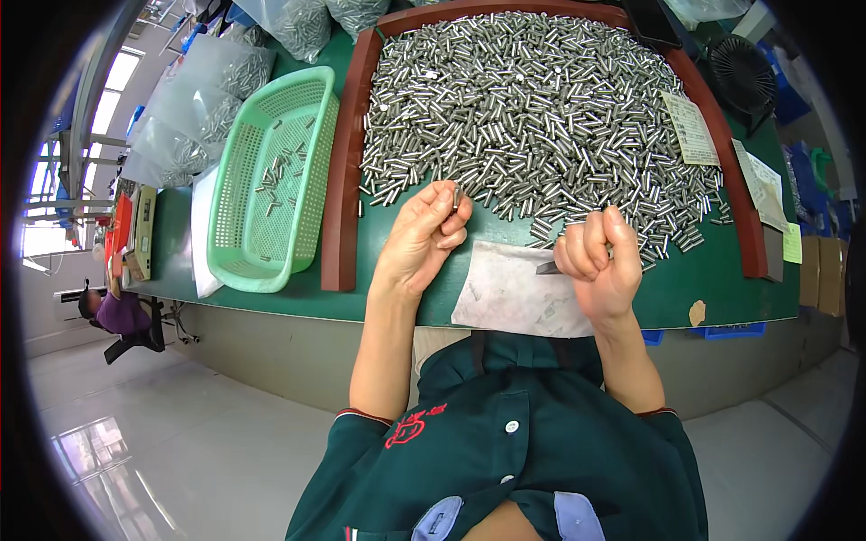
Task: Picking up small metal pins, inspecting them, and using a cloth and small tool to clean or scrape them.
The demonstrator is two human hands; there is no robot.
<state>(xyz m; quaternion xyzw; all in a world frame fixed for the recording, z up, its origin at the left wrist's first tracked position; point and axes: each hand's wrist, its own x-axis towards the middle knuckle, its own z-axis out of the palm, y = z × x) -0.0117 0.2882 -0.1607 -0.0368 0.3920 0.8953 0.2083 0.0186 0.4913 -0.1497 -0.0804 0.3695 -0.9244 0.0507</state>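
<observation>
A small metal pin is pinched between the thumb and fingers of my left hand, held just in front of the heap. My right hand is closed around a dark, thin, flat-tipped tool; most of it is hidden in the fingers, so its kind does not show. Below that tip lies a stained white cloth at the table's front edge. Beyond both hands spreads a large heap of shiny metal pins.
Red-brown wooden rails border the heap. At the left stands a green perforated basket with several pins inside. Bags of pins sit behind it. Paper slips and a black fan are at the right. A seated person is far left.
</observation>
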